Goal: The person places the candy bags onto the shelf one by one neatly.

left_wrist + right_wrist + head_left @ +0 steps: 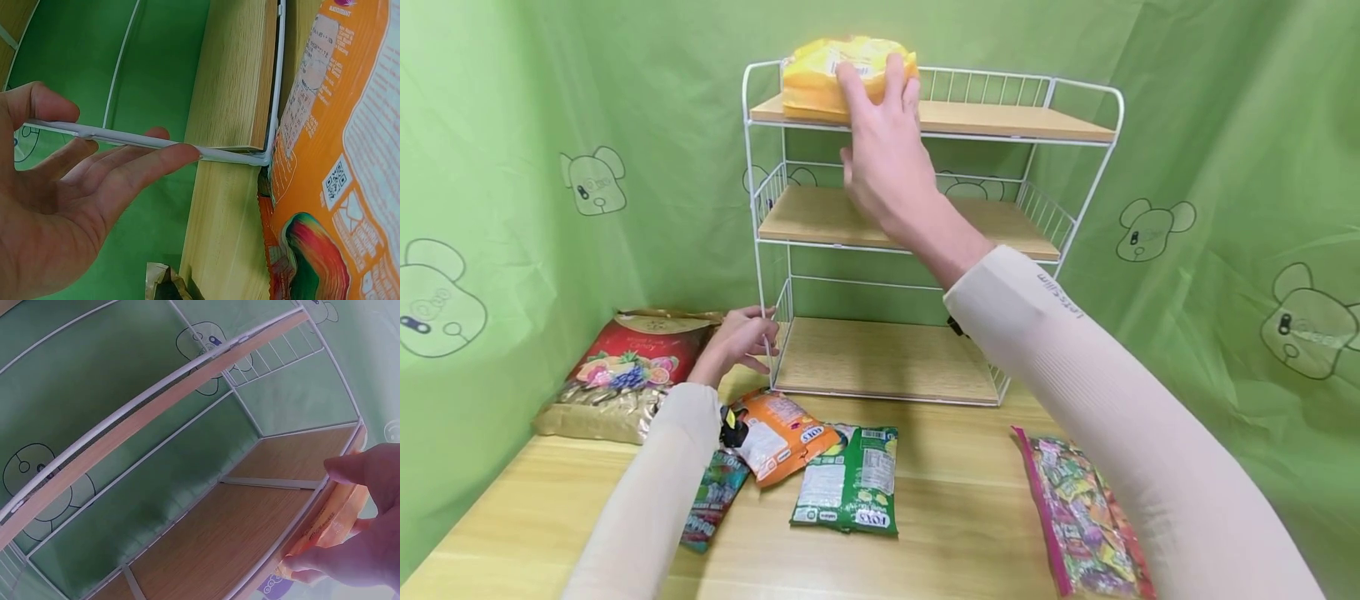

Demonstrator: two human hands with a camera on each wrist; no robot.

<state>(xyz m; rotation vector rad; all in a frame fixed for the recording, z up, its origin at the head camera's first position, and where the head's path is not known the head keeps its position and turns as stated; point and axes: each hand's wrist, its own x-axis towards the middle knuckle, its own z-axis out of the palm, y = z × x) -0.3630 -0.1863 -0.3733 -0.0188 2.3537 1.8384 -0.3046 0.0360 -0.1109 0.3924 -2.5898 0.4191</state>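
A yellow bag (820, 83) sits at the left end of the top board of a white wire shelf rack (910, 130). Against its front lie the straight, spread fingers of my right hand (891, 158). In the right wrist view, my right hand (369, 525) touches the orange-looking bag (331, 519) at the shelf's edge. Lower down, my left hand (741, 342) holds the rack's left front post. Close up, my left hand (75, 181) has thumb and fingers on opposite sides of the white post (137, 139). The bag's far side is hidden.
Left of the rack lies a large red and gold candy bag (632, 367). In front are an orange packet (778, 433), a green packet (850, 479) and a teal packet (718, 492), partly covered. A clear bag of wrapped candies (1078, 517) lies right, beside my right sleeve.
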